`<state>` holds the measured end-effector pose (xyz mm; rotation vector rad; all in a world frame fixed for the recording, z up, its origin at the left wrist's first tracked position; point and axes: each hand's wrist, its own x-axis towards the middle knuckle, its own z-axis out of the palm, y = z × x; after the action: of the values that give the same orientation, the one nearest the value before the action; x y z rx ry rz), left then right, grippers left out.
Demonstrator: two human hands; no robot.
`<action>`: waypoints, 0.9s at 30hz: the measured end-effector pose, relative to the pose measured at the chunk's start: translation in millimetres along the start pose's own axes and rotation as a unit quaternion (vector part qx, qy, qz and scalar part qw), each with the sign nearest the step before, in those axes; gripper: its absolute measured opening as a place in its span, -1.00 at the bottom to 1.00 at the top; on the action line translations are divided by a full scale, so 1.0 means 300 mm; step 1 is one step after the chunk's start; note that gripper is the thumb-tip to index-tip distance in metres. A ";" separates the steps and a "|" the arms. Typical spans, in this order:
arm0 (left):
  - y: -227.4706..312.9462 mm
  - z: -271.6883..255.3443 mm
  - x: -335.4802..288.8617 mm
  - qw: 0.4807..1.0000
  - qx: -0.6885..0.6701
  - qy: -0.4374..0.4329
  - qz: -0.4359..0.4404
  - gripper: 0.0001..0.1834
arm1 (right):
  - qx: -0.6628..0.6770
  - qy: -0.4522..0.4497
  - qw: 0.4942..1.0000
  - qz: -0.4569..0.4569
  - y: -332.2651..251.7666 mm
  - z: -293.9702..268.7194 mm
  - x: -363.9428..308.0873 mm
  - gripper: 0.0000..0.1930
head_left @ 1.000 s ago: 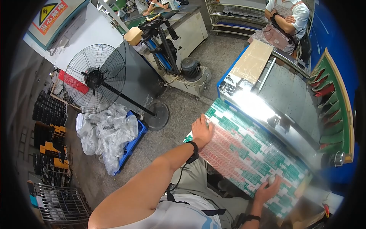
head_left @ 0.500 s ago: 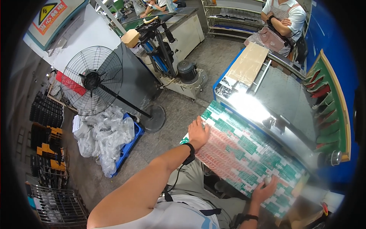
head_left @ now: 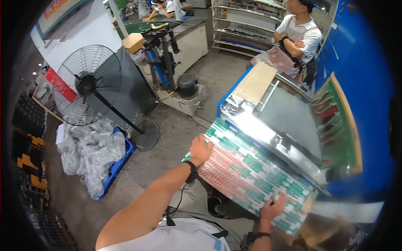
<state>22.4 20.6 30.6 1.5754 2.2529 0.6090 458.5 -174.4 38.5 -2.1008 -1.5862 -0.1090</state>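
Note:
In front of my lap is a worktop covered with green, white and reddish printed tape (head_left: 247,171), its surface shiny. My left hand (head_left: 201,149) lies open at its left edge, fingers spread and pointing away from me. Near the worktop's front right part is my right hand (head_left: 273,206), its fingers curled around a small pale rounded object (head_left: 275,197). What kind of object this is cannot be made out, and the hand hides part of it. Both wrists carry dark bands.
Beyond the worktop stands a metal-edged machine table (head_left: 289,121) with a cardboard sheet (head_left: 256,83). A green wood-framed panel (head_left: 344,121) rises at right. A person (head_left: 293,42) sits behind, arms folded. At left are a floor fan (head_left: 87,85) and plastic bags (head_left: 90,150) on a blue pallet (head_left: 115,167).
The whole view has shifted, so the worktop and machine table appear farther left. My hands stay at about the same places on the worktop. More of the seated person shows.

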 end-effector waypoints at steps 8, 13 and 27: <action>-0.671 -0.150 0.192 0.958 -0.171 -0.064 -0.221 0.12 | 0.030 0.024 0.999 -0.015 -0.057 0.007 -0.004 -0.36; -1.083 -0.337 0.175 0.944 -0.137 0.028 -0.298 0.10 | 0.016 0.021 1.000 -0.008 -0.033 -0.014 -0.019 -0.35; -1.137 -0.386 0.032 0.929 -0.180 0.053 -0.320 0.12 | 0.031 -0.001 0.999 -0.027 -0.010 -0.004 -0.002 -0.33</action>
<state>-311.5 -90.9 -46.5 0.5908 2.3632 0.8537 455.8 -174.7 40.3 -2.0123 -1.6277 -0.0760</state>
